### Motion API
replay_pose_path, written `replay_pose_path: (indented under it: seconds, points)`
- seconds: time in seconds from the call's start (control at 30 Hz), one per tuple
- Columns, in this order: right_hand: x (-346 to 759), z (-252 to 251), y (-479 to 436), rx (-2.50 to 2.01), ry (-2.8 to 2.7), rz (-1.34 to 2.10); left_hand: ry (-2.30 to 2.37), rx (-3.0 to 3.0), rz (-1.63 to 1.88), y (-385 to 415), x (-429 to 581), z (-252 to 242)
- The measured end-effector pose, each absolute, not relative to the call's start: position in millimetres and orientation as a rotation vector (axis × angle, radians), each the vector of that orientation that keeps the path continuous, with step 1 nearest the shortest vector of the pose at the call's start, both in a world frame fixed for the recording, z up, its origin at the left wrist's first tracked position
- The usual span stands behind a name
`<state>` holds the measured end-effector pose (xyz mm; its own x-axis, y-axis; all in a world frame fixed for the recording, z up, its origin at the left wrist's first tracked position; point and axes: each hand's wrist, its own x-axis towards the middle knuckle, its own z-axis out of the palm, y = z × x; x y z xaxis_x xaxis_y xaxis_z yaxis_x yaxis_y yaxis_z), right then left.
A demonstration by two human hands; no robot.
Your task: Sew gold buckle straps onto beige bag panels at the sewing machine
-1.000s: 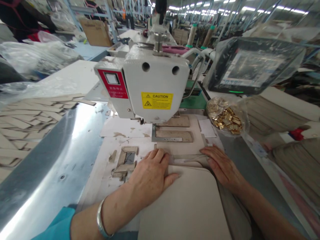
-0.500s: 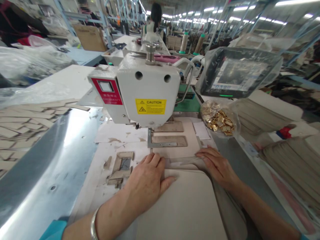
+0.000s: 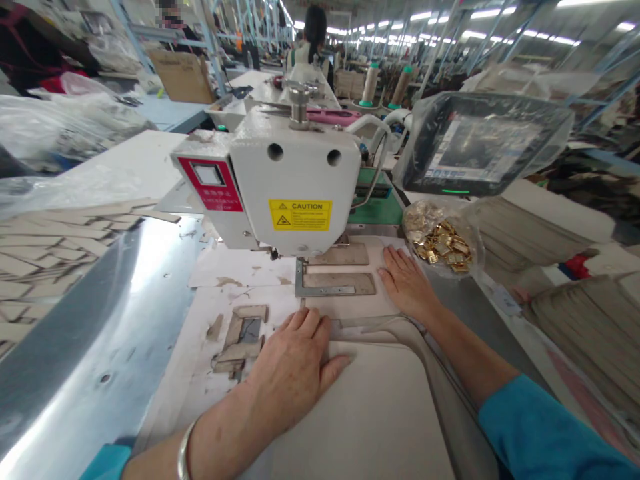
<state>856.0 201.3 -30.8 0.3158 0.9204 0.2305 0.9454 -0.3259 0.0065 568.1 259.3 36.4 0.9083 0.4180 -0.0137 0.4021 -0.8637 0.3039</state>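
A beige panel (image 3: 360, 305) lies under the head of a white sewing machine (image 3: 295, 173), with an L-shaped metal clamp (image 3: 325, 291) over it. My right hand (image 3: 407, 283) rests flat on the panel's right side, fingers stretched out. At the panel's near left edge, my left hand (image 3: 297, 363) lies palm down, fingers extended and thumb apart, pressing on the material. Below the hands is a larger beige piece with rounded corners (image 3: 370, 407). Left of my left hand sits a cut template frame (image 3: 243, 340) on the white sheet.
A plastic bag of gold metal fittings (image 3: 445, 247) stands right of the machine, below a plastic-wrapped screen (image 3: 475, 147). Stacked beige panels (image 3: 590, 327) lie at the right. Beige strips (image 3: 55, 253) cover the left side. A person (image 3: 314, 40) sits farther back.
My right hand has moved forward and left, from the panel's near right edge onto its surface, and its fingers now lie flat. My left hand has stayed in place.
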Motion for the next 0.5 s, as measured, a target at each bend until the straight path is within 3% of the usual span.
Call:
replay_pose_path:
  seconds: [0.5]
  points:
    - [849, -18, 180, -2.333, -1.892, -0.208, 0.61, 2.758, 0.062, 260, 567, 36]
